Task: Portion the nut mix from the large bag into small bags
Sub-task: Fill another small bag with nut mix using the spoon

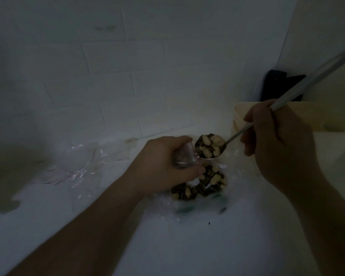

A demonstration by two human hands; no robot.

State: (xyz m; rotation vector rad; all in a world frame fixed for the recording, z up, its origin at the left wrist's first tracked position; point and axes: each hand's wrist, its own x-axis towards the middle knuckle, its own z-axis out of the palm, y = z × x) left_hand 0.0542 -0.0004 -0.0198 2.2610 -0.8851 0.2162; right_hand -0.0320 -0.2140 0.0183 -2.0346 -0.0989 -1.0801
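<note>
Head view: a scoop is mid-transfer. Right hand [275, 140], fingers curled round the long silver metal spoon [237, 134], holds its heaped bowl of pale nuts and dark seeds [209, 145] just beside the small clear plastic bag [184, 156], which the left hand [165, 166] grips with curled fingers. Below, the large clear plastic bag [203, 184] lies near the white surface's [187, 246] middle. Next, I judge, the spoon must tip into the small bag's mouth.

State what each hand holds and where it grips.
Left hand grips a small clear bag around its mouth. Right hand holds a loaded spoon at mid-handle.
</note>
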